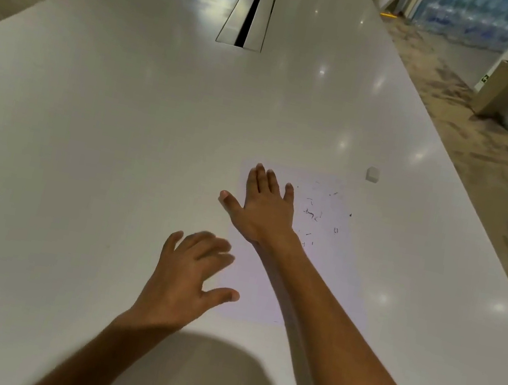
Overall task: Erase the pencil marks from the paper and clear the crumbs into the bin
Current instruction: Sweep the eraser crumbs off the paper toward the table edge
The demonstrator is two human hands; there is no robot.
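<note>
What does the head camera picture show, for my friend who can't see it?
A person's right hand lies flat, fingers straight, on a sheet of paper dotted with dark eraser crumbs on a long white table. The left hand is spread open at the paper's left edge, and a small white eraser sits beyond the paper.

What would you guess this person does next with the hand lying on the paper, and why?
Probably a sweep of the right hand rightward across the paper, gathering the dark crumbs. It lies flat at the sheet's far left corner, crumbs are scattered just to its right, and the eraser sits apart on the table. The left hand hovers open by the sheet's left edge. No bin is in view.
</note>
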